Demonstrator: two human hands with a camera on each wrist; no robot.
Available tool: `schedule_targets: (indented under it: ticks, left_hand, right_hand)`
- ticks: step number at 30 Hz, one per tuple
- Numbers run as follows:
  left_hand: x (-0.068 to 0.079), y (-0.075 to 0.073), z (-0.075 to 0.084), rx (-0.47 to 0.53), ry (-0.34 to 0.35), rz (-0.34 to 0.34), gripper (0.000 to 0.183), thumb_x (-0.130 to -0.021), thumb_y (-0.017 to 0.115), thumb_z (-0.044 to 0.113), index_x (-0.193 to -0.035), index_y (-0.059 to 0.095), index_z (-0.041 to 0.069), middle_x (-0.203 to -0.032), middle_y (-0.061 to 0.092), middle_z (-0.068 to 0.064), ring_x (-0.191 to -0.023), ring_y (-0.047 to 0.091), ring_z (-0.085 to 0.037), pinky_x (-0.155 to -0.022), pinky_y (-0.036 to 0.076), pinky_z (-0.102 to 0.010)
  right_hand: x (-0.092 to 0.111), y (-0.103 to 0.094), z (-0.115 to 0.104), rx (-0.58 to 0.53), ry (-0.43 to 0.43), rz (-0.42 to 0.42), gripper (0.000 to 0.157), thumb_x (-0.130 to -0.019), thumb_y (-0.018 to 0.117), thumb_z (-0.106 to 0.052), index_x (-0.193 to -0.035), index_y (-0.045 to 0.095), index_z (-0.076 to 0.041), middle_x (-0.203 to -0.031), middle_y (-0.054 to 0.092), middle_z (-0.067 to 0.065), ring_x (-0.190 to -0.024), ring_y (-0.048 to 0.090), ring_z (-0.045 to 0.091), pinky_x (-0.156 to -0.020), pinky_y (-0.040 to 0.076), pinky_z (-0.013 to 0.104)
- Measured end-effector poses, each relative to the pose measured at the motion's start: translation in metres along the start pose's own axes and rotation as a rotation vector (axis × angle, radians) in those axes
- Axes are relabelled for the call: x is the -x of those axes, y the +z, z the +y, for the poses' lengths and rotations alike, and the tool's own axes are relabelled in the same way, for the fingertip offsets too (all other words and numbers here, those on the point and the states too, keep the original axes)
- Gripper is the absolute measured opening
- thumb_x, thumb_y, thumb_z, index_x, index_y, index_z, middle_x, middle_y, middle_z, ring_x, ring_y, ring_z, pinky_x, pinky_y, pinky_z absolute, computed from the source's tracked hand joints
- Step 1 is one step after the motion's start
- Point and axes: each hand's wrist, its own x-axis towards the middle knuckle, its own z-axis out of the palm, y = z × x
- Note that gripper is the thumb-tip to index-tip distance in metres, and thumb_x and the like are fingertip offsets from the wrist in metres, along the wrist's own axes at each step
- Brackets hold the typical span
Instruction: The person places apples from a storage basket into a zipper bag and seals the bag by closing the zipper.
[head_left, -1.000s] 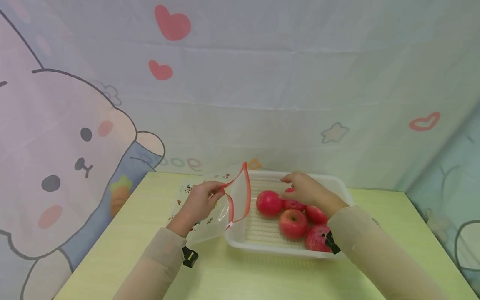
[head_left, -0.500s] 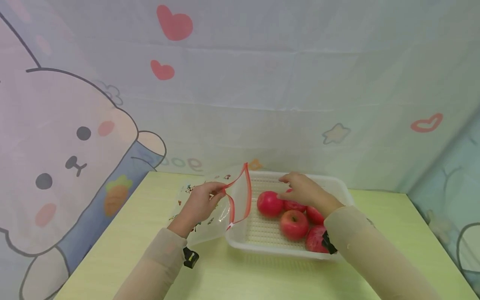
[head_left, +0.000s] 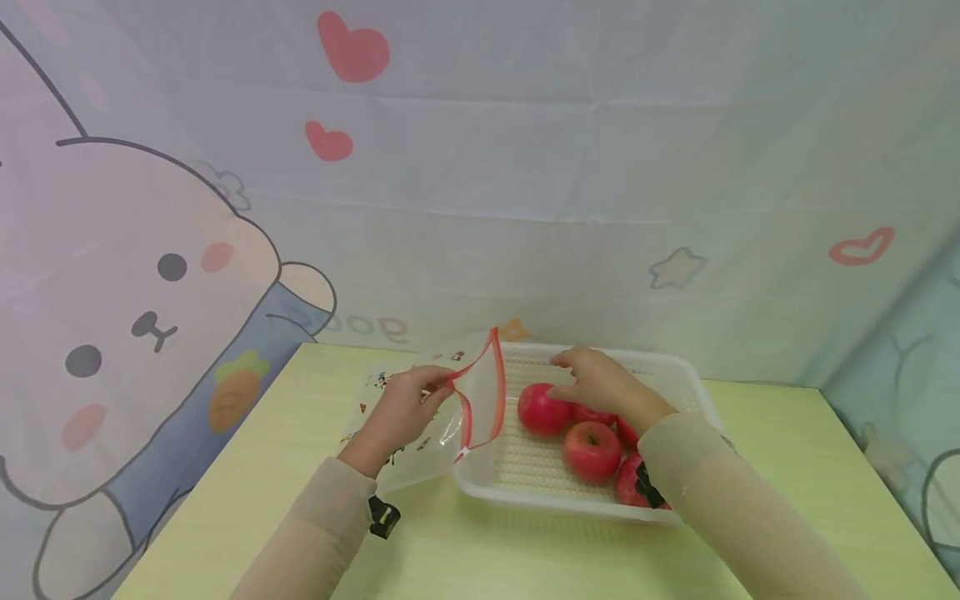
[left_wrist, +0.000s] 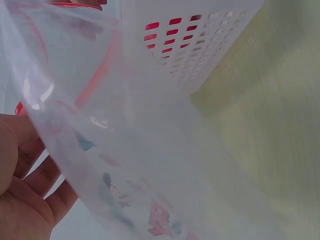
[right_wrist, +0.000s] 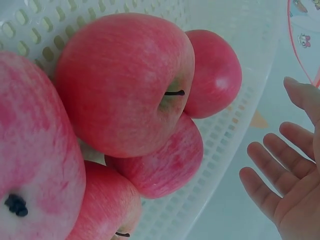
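A clear zip bag (head_left: 420, 465) with small cartoon prints lies on its side, its red-edged mouth spread toward a white basket (head_left: 570, 505). My left hand (head_left: 397, 412) pinches the mouth's red edge between thumb and fingers. In the basket are several red apples; one apple (head_left: 592, 451) shows its stem upward and another apple (head_left: 543, 409) lies nearest the bag. Over the rear apples hovers my right hand (head_left: 604, 387), its fingers loosely spread and holding nothing. The right wrist view shows that hand (right_wrist: 295, 180) apart from the apples (right_wrist: 125, 85).
The basket has perforated walls (left_wrist: 175, 37), and its left rim meets the bag mouth. Both stand on a pale yellow-green table (head_left: 480, 558). A printed cloth (head_left: 525, 167) hangs behind the table. Each wrist carries a small black device (head_left: 384, 517).
My right hand has drifted a little left above the apples. My left hand keeps its pinch on the bag, and the view has shifted slightly.
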Motion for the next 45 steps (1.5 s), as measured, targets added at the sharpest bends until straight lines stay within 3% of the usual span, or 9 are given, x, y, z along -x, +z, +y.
schedule_targets:
  ticks: [25, 33, 45]
  left_hand:
    - [-0.001, 0.003, 0.000, 0.014, 0.012, -0.004, 0.027, -0.091, 0.063, 0.012, -0.117, 0.066, 0.008, -0.099, 0.070, -0.004, -0.089, 0.065, -0.019, -0.075, 0.054, -0.031]
    - [-0.001, 0.002, 0.001, 0.018, 0.001, -0.002, 0.026, -0.090, 0.063, 0.012, -0.116, 0.067, 0.008, -0.099, 0.070, -0.004, -0.088, 0.065, -0.019, -0.074, 0.054, -0.031]
    - [-0.001, 0.001, 0.003, 0.005, -0.008, -0.007, 0.026, -0.089, 0.065, 0.012, -0.115, 0.067, 0.008, -0.097, 0.069, -0.003, -0.086, 0.063, -0.017, -0.073, 0.053, -0.029]
  right_hand:
    - [-0.010, 0.013, 0.002, -0.009, 0.019, -0.011, 0.058, -0.086, 0.069, -0.033, -0.133, 0.052, -0.004, -0.133, 0.055, 0.013, -0.116, 0.056, 0.031, -0.099, 0.045, 0.046]
    - [-0.015, 0.017, 0.003, 0.045, 0.014, -0.031, 0.059, -0.084, 0.071, -0.035, -0.131, 0.054, -0.005, -0.128, 0.058, 0.013, -0.119, 0.053, 0.031, -0.101, 0.043, 0.046]
    - [-0.015, 0.017, -0.003, 0.064, 0.028, -0.090, 0.067, -0.081, 0.075, -0.034, -0.136, 0.050, -0.006, -0.135, 0.053, 0.012, -0.125, 0.048, 0.030, -0.105, 0.039, 0.046]
